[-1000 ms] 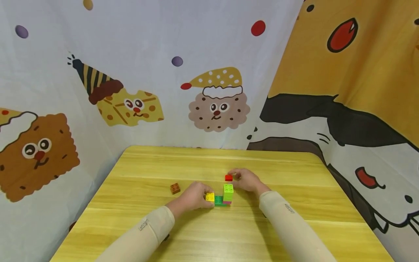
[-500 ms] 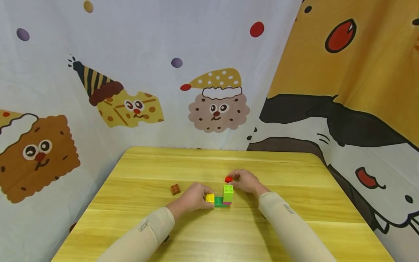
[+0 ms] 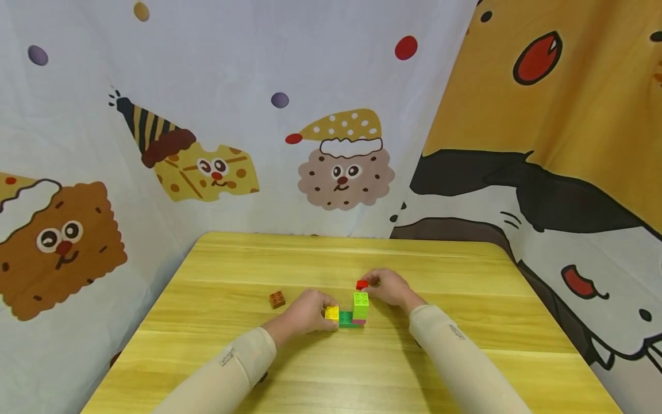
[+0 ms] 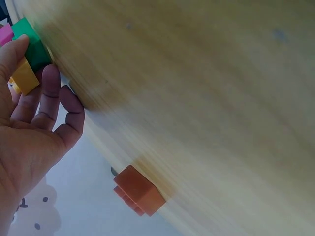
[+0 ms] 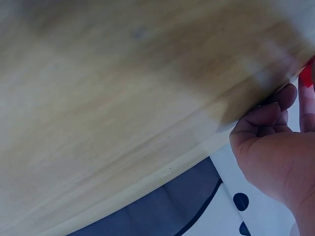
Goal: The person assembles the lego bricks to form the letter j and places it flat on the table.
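My left hand [image 3: 308, 311] holds the left end of a small toy brick build, its thumb and fingers around a yellow brick [image 3: 332, 313] and the green base brick [image 3: 345, 318] beneath it. In the left wrist view, the thumb lies against the green brick [image 4: 34, 46] and the yellow brick [image 4: 24, 77]. A lime green stack [image 3: 360, 309] rises from the base's right end over a thin pink layer [image 3: 358, 321]. Just behind that stack, my right hand [image 3: 389, 286] pinches a red brick [image 3: 362, 284]. Only a corner of the red brick [image 5: 307, 74] shows in the right wrist view.
A brown brick [image 3: 277, 299] lies left of the left hand, studs up. The wooden table [image 3: 439, 259] reaches back to a white curtain [image 3: 227, 69] with cartoon prints. Another printed curtain [image 3: 465, 126] hangs along the right side.
The red brick has tilted a little and come slightly nearer in the right hand's fingers. The left hand and the brick build stay in place.
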The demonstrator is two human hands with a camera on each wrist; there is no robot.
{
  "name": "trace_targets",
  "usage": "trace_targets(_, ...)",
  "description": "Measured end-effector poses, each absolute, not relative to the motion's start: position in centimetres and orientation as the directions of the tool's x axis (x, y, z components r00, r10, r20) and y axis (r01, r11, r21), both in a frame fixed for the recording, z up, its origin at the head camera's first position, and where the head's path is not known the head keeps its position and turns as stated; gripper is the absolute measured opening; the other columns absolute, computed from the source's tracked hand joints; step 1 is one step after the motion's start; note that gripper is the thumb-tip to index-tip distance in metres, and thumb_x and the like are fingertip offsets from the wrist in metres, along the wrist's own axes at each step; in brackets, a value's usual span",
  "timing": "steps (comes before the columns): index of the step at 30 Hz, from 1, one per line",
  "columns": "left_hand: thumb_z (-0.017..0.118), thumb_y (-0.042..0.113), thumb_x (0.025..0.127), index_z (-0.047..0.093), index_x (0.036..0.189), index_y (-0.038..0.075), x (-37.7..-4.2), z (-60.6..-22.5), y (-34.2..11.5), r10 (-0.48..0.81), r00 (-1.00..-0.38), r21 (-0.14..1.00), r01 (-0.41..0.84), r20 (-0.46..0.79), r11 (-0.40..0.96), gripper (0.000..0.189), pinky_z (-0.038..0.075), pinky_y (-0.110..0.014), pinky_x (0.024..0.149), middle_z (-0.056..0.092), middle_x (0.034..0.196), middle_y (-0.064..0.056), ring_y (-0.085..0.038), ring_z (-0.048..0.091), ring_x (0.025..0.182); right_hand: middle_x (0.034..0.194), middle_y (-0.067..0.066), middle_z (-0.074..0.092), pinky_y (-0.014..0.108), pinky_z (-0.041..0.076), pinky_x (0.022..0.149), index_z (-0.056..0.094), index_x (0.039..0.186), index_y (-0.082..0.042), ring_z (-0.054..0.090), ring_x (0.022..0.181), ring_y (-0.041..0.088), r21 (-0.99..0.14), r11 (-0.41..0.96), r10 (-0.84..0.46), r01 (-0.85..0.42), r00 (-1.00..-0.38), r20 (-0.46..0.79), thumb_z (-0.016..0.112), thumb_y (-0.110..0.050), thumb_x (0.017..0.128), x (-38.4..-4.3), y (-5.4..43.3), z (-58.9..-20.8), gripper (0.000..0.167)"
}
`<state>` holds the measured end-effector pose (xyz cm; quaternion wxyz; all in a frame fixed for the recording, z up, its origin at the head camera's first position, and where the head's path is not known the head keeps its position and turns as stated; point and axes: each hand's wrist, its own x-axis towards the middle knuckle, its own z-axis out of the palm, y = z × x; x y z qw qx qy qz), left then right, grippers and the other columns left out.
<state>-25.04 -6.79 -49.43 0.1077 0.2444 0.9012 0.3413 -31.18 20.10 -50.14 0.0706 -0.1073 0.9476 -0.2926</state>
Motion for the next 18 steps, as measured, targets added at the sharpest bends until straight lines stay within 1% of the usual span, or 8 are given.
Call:
trace_targets(8, 0.093, 0.02, 0.083, 0.082, 0.117, 0.009, -25.02, -49.44, -6.8, 0.51, -0.86, 0.668, 0.36, -0.033, 0.651, 0.037, 0.054, -0.019, 0.067, 0.08, 0.099, 0.003, -0.004, 0.06, 0.077, 0.114, 0.003, 0.072, 0.048, 0.053, 0.099, 0.077, 0.117, -0.018, 0.062, 0.103, 0.021, -0.601, 0.784, -0.241, -0.153, -0.968, -0.068, 0.08, -0.023, 0.097, -31.22, 20.25, -50.12, 0.021)
trace_targets(16, 0.093, 0.02, 0.083, 0.082, 0.117, 0.009, -24.92, -49.37, -6.74, 0.507, -0.861, 0.671, 0.357, -0.033, 0.65, 0.037, 0.054, -0.019, 0.067, 0.08, 0.098, 0.003, -0.004, 0.06, 0.077, 0.116, 0.004, 0.071, 0.048, 0.052, 0.103, 0.076, 0.117, -0.017, 0.062, 0.106, 0.021, -0.627, 0.766, -0.24, -0.139, -0.968, -0.078, 0.081, -0.02, 0.096, -31.53, 20.53, -50.44, 0.022)
trace_targets(18, 0.093, 0.019, 0.083, 0.082, 0.116, 0.009, -24.91, -49.39, -6.74, 0.508, -0.861, 0.676, 0.355, -0.033, 0.646, 0.036, 0.054, -0.02, 0.067, 0.079, 0.098, 0.003, -0.004, 0.061, 0.077, 0.115, 0.004, 0.071, 0.048, 0.053, 0.102, 0.076, 0.117, -0.017, 0.061, 0.105, 0.021, -0.633, 0.762, -0.241, -0.136, -0.967, -0.082, 0.081, -0.022, 0.096, -31.55, 20.53, -50.45, 0.022)
